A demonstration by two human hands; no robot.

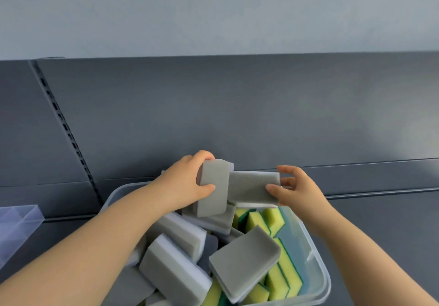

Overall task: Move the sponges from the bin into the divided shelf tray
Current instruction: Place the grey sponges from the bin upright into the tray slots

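A clear plastic bin at the bottom centre holds several grey-and-white sponges and yellow-green sponges. Above its far end, my left hand grips an upright grey sponge between thumb and fingers. My right hand pinches the right end of a second grey sponge, which lies level and touches the first. A clear divided tray shows only partly at the left edge.
A dark grey shelf runs behind and to the right of the bin, with a back panel above it. A slotted upright slants down the left side. A pale wall fills the top.
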